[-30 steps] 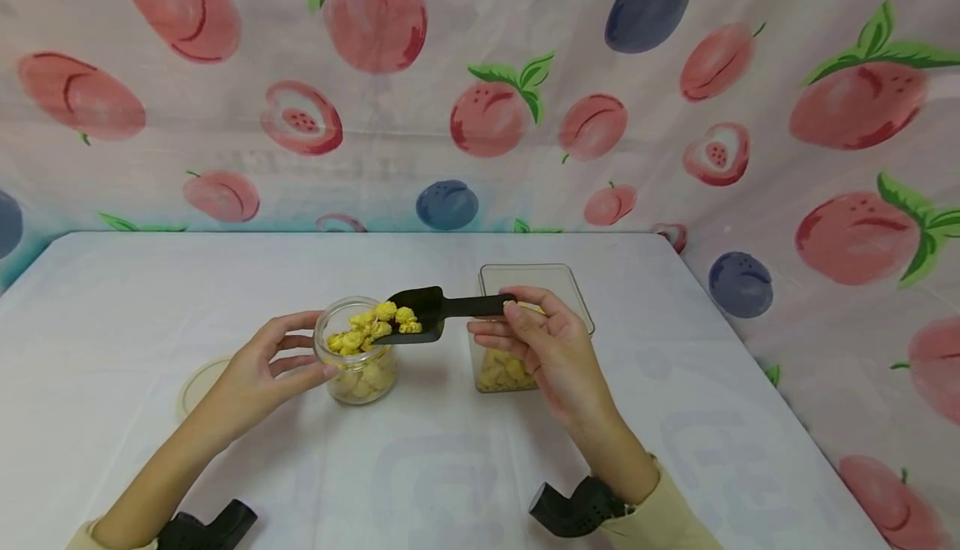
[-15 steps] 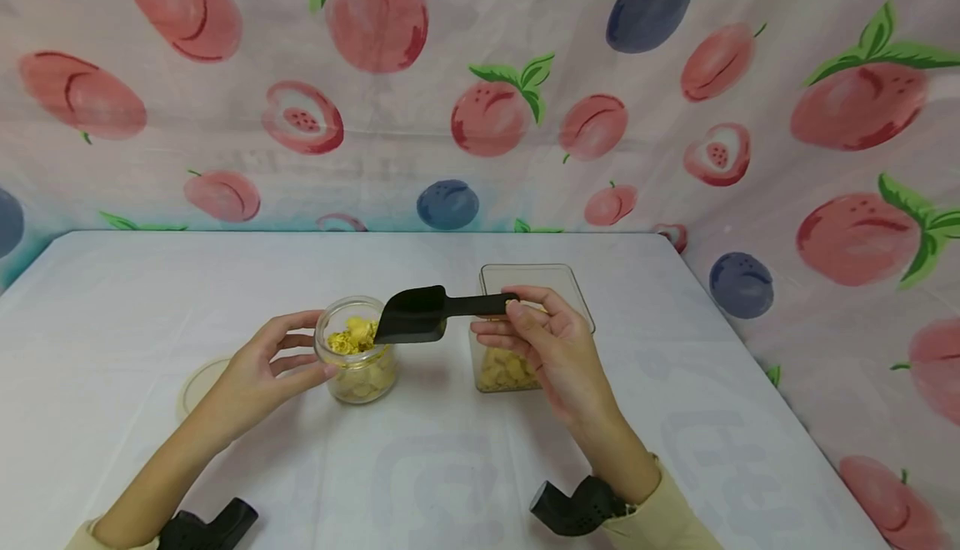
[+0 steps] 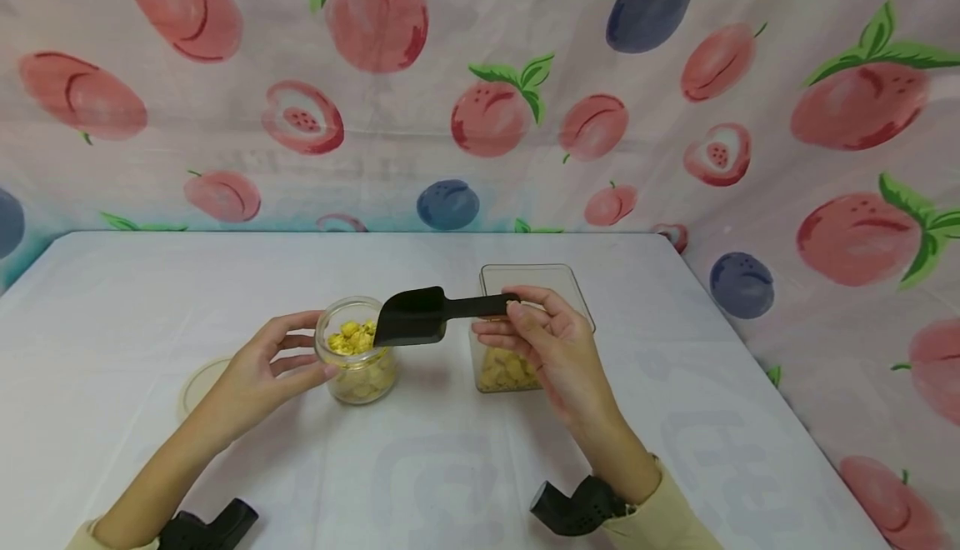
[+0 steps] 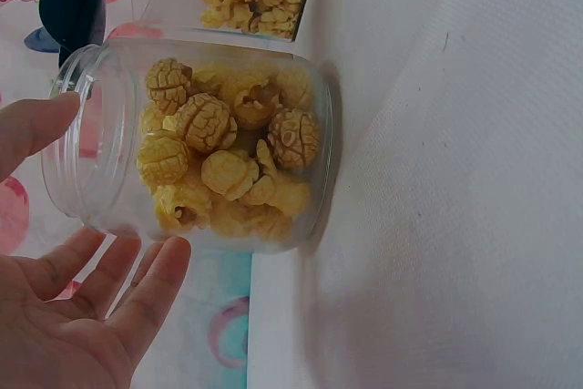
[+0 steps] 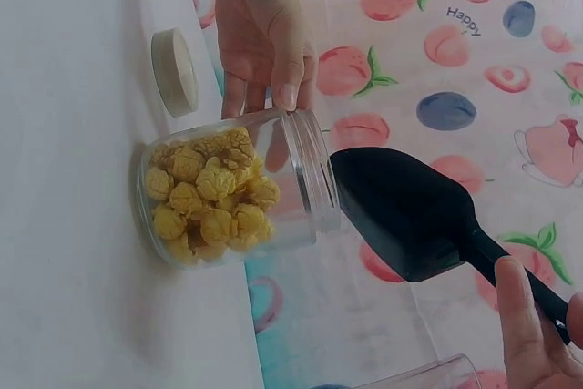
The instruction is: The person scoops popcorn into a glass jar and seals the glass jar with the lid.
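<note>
Meanwhile, left hand cupping round glass jar, right hand pinching matte black scoop.

My hands are bare: I wear no gloves and no rings that I can see. My left hand and my right hand both have short, plain nails without polish. Both forearms are uncovered up to the wrist cameras. Behind each camera a sleeve begins, a soft, pale cream-yellow fabric; the right sleeve shows a rounded cuff edge, while the left sleeve is only a sliver at the frame's corner. On each wrist sits a black, matte camera unit: the left wrist camera is blocky and angled, the right wrist camera is rounded, with a ribbed band beside it.
</note>
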`<state>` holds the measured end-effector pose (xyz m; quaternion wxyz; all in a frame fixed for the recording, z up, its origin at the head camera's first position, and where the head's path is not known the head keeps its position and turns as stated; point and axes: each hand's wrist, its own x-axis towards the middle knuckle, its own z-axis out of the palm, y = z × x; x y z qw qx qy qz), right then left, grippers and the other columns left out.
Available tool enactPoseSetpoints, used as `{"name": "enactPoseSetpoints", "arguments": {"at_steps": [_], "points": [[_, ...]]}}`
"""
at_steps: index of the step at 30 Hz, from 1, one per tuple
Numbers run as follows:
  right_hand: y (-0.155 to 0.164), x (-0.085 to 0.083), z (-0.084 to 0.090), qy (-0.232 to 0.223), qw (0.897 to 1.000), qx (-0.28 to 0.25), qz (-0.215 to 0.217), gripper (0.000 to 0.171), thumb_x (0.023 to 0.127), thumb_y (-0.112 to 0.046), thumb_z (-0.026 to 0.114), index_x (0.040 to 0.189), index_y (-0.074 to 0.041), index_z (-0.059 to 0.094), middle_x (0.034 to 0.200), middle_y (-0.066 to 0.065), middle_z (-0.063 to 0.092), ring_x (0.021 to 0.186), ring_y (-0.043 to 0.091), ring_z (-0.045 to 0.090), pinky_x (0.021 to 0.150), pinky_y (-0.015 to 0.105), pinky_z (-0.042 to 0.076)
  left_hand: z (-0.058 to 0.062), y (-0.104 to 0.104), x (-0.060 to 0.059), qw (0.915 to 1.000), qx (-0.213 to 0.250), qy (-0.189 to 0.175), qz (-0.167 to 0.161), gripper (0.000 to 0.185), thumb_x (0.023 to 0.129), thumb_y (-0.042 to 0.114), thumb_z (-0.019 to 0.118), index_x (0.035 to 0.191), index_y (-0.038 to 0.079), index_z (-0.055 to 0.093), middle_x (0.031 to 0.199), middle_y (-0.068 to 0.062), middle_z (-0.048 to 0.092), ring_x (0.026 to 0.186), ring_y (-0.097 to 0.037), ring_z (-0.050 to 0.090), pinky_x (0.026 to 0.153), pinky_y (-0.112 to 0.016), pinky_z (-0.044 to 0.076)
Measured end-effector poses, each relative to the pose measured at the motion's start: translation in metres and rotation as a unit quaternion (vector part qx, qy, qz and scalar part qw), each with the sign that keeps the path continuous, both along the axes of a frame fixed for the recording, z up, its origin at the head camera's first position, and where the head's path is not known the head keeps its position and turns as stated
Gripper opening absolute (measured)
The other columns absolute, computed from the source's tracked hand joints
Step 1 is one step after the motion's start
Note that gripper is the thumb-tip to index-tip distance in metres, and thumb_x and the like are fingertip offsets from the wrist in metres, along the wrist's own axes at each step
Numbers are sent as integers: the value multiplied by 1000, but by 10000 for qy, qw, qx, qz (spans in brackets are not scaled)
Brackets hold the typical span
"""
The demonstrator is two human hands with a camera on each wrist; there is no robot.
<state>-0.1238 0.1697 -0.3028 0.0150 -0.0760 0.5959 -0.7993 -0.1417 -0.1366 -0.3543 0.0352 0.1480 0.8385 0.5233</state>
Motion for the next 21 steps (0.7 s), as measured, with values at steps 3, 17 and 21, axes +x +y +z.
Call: {"name": "enactPoseSetpoints", "arguments": {"at_steps": [3, 17, 21], "points": [[0, 0, 0, -34, 10000, -6, -40, 32, 97, -9, 48, 123, 8, 40, 89, 3, 73, 82, 18, 71, 81, 33, 56, 0, 0, 0, 10000, -7, -21, 0, 60, 84, 20, 70, 135, 8, 41, 135, -8, 42, 102, 8, 48, 84, -8, 47], [6, 1, 6, -1, 9998, -31, -171, 29, 97, -8, 47, 122, 5, 41, 93, 2, 72, 83, 17, 71, 80, 32, 56, 1, 1, 0, 9995, -118, 287, 27, 61, 83, 19, 71, 135, 8, 41, 134, -8, 42, 104, 10, 45, 86, -1, 41], [10, 0, 7, 163, 9996, -165, -186, 21, 97, -7, 46, 118, 0, 47, 93, 3, 72, 81, 17, 71, 78, 31, 57, 1, 3, -1, 9976, 104, 679, 12, 59, 81, 11, 72, 133, 6, 44, 131, -8, 43, 105, 9, 46, 88, -1, 39]]}}
